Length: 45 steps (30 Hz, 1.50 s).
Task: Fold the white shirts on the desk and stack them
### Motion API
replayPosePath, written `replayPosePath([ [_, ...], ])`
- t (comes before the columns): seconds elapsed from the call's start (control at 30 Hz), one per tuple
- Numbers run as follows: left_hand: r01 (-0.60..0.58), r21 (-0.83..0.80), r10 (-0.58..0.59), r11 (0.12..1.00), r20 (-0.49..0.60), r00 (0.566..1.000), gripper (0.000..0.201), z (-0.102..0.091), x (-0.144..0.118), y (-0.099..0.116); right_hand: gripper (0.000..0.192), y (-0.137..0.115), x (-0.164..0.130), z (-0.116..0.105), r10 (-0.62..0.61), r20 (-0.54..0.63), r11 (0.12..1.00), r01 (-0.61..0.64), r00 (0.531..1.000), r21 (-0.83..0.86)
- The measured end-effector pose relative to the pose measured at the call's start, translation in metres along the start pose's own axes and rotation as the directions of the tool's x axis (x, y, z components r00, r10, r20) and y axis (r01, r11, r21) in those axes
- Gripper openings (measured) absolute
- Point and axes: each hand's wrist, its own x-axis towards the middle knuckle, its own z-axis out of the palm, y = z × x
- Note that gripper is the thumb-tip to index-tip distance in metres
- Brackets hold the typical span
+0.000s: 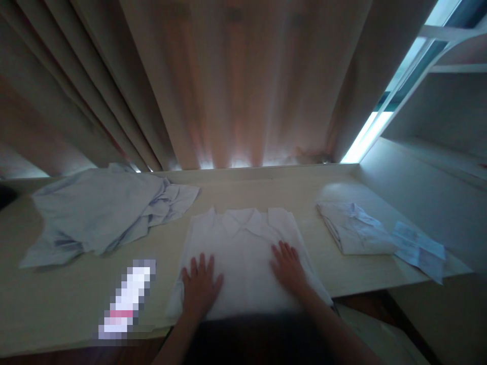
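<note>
A white collared shirt (pixel 243 243) lies flat on the light wooden table (pixel 68 294), collar away from me, its sides folded in. My left hand (pixel 200 286) rests palm down on the shirt's lower left part, fingers spread. Flat on the shirt's right side, a little higher up, lies my right hand (pixel 288 266). Neither hand grips anything.
A loose heap of pale blue shirts (pixel 102 213) sits at the left. A folded shirt (pixel 353 228) lies at the right, beside a sheet of paper (pixel 418 248) at the table's corner. A blurred-out object (pixel 127 299) lies near the front edge. Curtains (pixel 228 81) hang behind.
</note>
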Motion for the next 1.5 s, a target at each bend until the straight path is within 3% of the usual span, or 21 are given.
replayPosePath([
  [0.13, -0.021, -0.024, 0.02, 0.999, -0.026, 0.999, 0.059, 0.001, 0.001, -0.002, 0.052, -0.002, -0.003, -0.015, -0.02, -0.096, 1.0, 0.019, 0.995, -0.01],
  [0.27, -0.052, -0.032, 0.051, 0.998, -0.026, 0.998, 0.057, 0.008, -0.033, -0.018, 0.053, 0.001, -0.048, -0.022, -0.093, -0.203, 0.996, 0.094, 0.975, -0.005],
  [0.43, -0.022, -0.029, 0.021, 0.999, -0.049, 0.999, 0.06, 0.014, -0.074, -0.038, 0.054, 0.019, -0.095, -0.001, -0.108, -0.189, 0.994, 0.101, 0.976, -0.047],
  [0.6, -0.026, -0.118, 0.014, 0.993, -0.102, 0.995, 0.057, 0.019, -0.081, -0.045, 0.051, 0.027, -0.097, 0.01, -0.098, -0.179, 0.994, 0.089, 0.979, -0.058],
  [0.83, 0.072, -0.212, -0.133, 0.975, -0.288, 0.948, 0.06, 0.041, -0.113, -0.053, 0.053, 0.015, -0.125, 0.0, 0.014, -0.286, 0.998, 0.002, 0.958, 0.056],
  [0.93, 0.118, -0.25, -0.19, 0.961, -0.289, 0.938, 0.06, 0.04, -0.121, -0.056, 0.054, 0.01, -0.145, 0.0, 0.076, -0.309, 0.992, -0.039, 0.948, 0.123],
  [1.07, 0.196, -0.432, -0.303, 0.88, -0.194, 0.933, 0.048, 0.019, -0.118, -0.063, 0.049, 0.004, -0.161, 0.001, 0.104, -0.314, 0.983, -0.049, 0.944, 0.179],
  [1.17, 0.279, -0.58, -0.369, 0.766, -0.04, 0.929, 0.04, 0.002, -0.109, -0.075, 0.043, -0.009, -0.155, -0.004, 0.036, -0.305, 0.977, 0.03, 0.952, 0.209],
  [1.27, 0.304, -0.632, -0.359, 0.713, 0.044, 0.932, 0.036, -0.007, -0.098, -0.088, 0.042, -0.039, -0.127, -0.017, -0.047, -0.294, 0.957, 0.127, 0.955, 0.261],
  [1.4, 0.32, -0.683, -0.354, 0.657, 0.096, 0.93, 0.034, -0.009, -0.087, -0.102, 0.04, -0.107, -0.064, -0.039, -0.17, -0.241, 0.916, 0.244, 0.955, 0.32],
  [1.5, 0.302, -0.727, -0.338, 0.617, 0.102, 0.936, 0.033, -0.011, -0.084, -0.11, 0.039, -0.164, -0.015, -0.053, -0.292, -0.126, 0.876, 0.318, 0.948, 0.363],
])
